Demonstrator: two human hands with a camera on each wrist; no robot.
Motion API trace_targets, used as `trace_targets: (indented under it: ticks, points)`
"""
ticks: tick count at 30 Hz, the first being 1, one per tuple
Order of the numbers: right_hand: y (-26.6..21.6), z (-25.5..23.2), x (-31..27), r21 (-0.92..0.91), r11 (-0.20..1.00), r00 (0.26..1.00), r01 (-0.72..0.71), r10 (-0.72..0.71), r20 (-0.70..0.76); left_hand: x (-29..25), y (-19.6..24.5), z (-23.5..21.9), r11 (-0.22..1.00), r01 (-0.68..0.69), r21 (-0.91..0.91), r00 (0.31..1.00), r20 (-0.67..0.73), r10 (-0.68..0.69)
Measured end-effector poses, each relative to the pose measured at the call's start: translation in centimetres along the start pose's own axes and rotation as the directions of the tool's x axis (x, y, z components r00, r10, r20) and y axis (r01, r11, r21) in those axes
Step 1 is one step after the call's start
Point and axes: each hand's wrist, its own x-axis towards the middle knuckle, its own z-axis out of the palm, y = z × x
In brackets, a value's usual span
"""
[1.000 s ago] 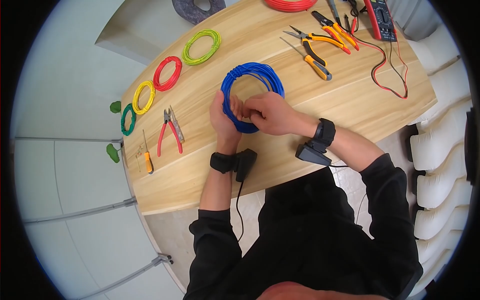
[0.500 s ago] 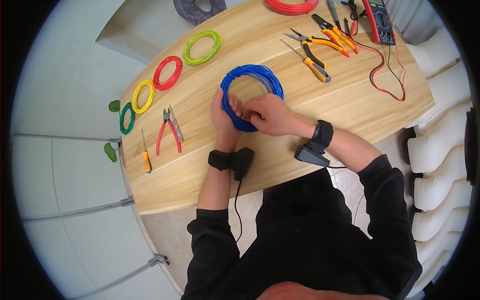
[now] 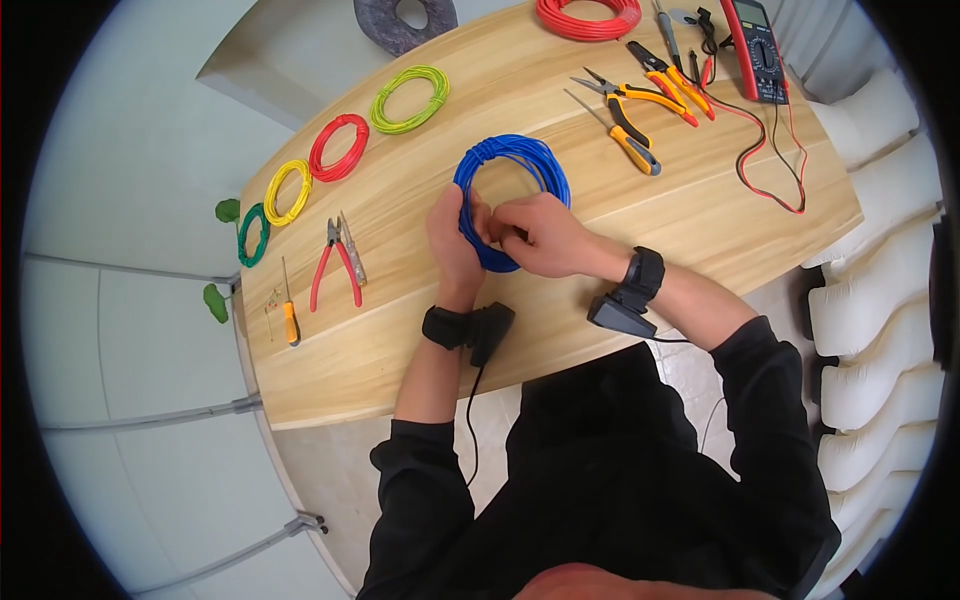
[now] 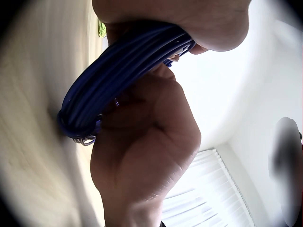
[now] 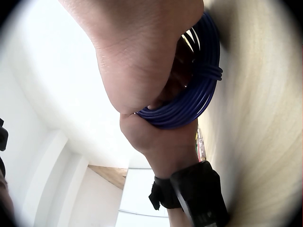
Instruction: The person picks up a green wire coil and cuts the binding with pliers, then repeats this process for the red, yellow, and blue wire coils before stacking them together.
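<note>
Both hands are at a coil of blue wire (image 3: 520,150) over the front middle of the table. My left hand (image 3: 456,240) grips the coil's left side, its thumb along the outside and its fingers reaching into the ring. The right hand (image 3: 543,235), fingers curled, pinches at the coil's lower part, fingertips inside the ring close to the left fingers. Wire strands are wrapped round the bundle at the top left. In the right wrist view, the coil (image 5: 189,106) passes between the two hands, and the right palm hides its fingertips.
Green, yellow (image 3: 289,193), red (image 3: 338,147) and yellow-green (image 3: 411,99) wire coils line the table's left edge. Red-handled cutters (image 3: 334,265) and screwdrivers lie left. Pliers (image 3: 628,100), a screwdriver (image 3: 632,150), a multimeter (image 3: 755,50) with leads and a red coil (image 3: 590,18) lie right and back.
The hands and blue coil have shifted slightly right and down in the head view, as the view itself moved a little. Both hands stay at the coil, with small finger movements.
</note>
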Motion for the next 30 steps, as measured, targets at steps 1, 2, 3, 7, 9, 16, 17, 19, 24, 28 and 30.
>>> trace_targets:
  ticks: [1, 2, 3, 7, 9, 16, 17, 19, 24, 28, 30]
  points:
    - [-0.1, 0.0, 0.0, -0.001, 1.000, 1.000, 0.000, 0.000, 0.002, -0.1, 0.0, 0.0, 0.999, -0.022, 0.025, 0.999, 0.034, 0.021]
    - [-0.2, -0.1, 0.0, 0.034, 0.999, 1.000, 0.010, -0.009, -0.018, -0.1, -0.1, -0.1, 1.000, -0.022, 0.023, 0.999, 0.033, 0.021]
    - [-0.3, 0.0, 0.0, 0.070, 0.997, 0.999, 0.021, -0.018, -0.037, -0.1, -0.3, -0.2, 1.000, -0.017, -0.024, 0.999, 0.046, 0.019]
    - [0.2, 0.1, 0.0, 0.031, 0.999, 0.999, 0.016, -0.014, -0.045, 0.3, -1.3, -1.1, 0.998, -0.067, -0.012, 0.995, 0.071, 0.068]
    - [0.4, 0.0, 0.0, 0.087, 0.996, 0.999, 0.006, -0.001, -0.050, 0.1, -1.0, -0.5, 0.997, -0.080, 0.008, 0.996, 0.039, 0.080]
    - [1.2, -0.5, 0.2, 0.328, 0.944, 0.984, -0.021, 0.078, -0.163, -0.6, -0.3, 1.0, 0.984, -0.176, -0.020, 0.975, 0.132, 0.177]
    - [1.2, -0.6, 0.4, 0.327, 0.945, 0.984, -0.023, 0.080, -0.162, -0.7, -0.2, 1.4, 0.984, -0.175, -0.021, 0.976, 0.132, 0.176]
    - [0.9, -0.9, 0.6, 0.331, 0.943, 0.966, -0.033, 0.115, -0.231, -0.9, 0.0, 2.2, 0.974, -0.225, -0.012, 0.957, 0.183, 0.224]
    - [-0.1, -0.8, 0.6, 0.201, 0.979, 0.971, -0.020, 0.067, -0.232, -0.1, -0.5, 0.7, 0.992, -0.129, -0.006, 0.972, 0.199, 0.127]
    - [0.1, -0.3, 0.6, 0.193, 0.981, 0.973, -0.002, 0.046, -0.226, 0.3, -0.8, -0.2, 0.991, -0.074, -0.115, 0.976, 0.195, 0.096]
    - [0.1, -0.1, 0.6, 0.170, 0.985, 0.973, 0.021, 0.019, -0.228, 0.3, -1.0, -0.3, 0.990, -0.087, -0.114, 0.978, 0.178, 0.107]
